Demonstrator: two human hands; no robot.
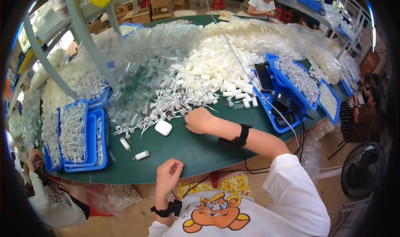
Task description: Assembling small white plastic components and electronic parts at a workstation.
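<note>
My right hand [200,120] is closed at the near edge of a heap of small applicator wands [168,101] with greyish heads and thin white stems. One stem meets its fingertips and looks pinched there. Close to the table's front edge, my left hand [168,173] is curled with the thumb against the fingers; whatever is inside is hidden. Between the hands and the heap lies a white rounded case [163,128]. Left of it, a small white-capped vial [125,144] and a second white-capped vial [142,155] rest on the green tabletop [187,151].
White caps [216,66] are piled behind the wands, beside clear tubes [133,89]. Blue trays [89,153] of wands stand at left. At right, a blue bin [273,122] carries a phone [264,77] and black cables. A fan [362,170] stands right; other people sit around.
</note>
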